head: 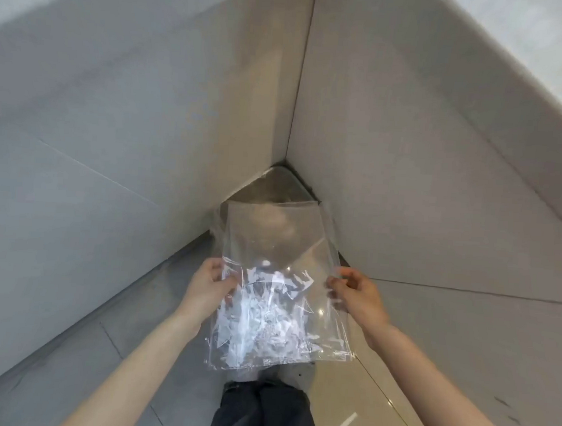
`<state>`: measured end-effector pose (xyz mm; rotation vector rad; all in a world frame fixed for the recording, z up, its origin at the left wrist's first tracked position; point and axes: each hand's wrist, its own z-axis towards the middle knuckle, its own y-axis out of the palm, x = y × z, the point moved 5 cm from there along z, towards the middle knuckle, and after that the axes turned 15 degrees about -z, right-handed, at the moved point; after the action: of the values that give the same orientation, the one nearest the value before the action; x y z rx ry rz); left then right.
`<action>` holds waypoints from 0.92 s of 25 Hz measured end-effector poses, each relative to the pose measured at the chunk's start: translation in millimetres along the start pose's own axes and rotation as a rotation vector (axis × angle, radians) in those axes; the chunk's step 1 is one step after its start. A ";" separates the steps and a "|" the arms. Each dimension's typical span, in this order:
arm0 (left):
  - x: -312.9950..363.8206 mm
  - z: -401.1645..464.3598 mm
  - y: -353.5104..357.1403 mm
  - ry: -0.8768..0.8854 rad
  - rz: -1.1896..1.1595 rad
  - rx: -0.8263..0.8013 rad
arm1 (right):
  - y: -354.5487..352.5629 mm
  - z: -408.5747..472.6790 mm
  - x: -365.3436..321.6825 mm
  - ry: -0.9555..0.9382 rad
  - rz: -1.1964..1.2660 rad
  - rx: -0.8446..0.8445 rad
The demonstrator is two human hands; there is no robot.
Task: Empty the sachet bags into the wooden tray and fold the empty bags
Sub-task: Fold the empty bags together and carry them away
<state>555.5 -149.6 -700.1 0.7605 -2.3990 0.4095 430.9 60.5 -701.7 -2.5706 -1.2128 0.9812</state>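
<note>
Bag [277, 299] hangs in the air between both hands, long way pointing away from the person, left hand [209, 287] and right hand [355, 293] each pinching one side edge with curled fingers, white bits low near the person, no tray seen.

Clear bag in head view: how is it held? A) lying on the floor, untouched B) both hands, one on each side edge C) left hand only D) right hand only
B: the left hand pinches the left edge of the clear bag and the right hand pinches its right edge, holding it up in the air above the floor.
</note>
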 end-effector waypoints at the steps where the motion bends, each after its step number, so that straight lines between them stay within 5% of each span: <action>1: -10.6 15.1 2.3 -0.017 -0.009 0.005 | 7.9 17.6 5.8 0.013 -0.006 -0.004; 10: -54.2 120.2 21.0 -0.054 -0.037 0.016 | 58.8 145.6 34.5 0.101 -0.103 -0.044; 23: -72.5 188.9 55.0 0.052 0.492 -0.064 | 85.5 210.7 29.0 0.088 -0.412 -0.006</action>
<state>488.1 -159.1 -898.4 0.1186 -2.5213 0.5335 370.8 -6.3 -912.5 -2.2041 -1.6284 0.7652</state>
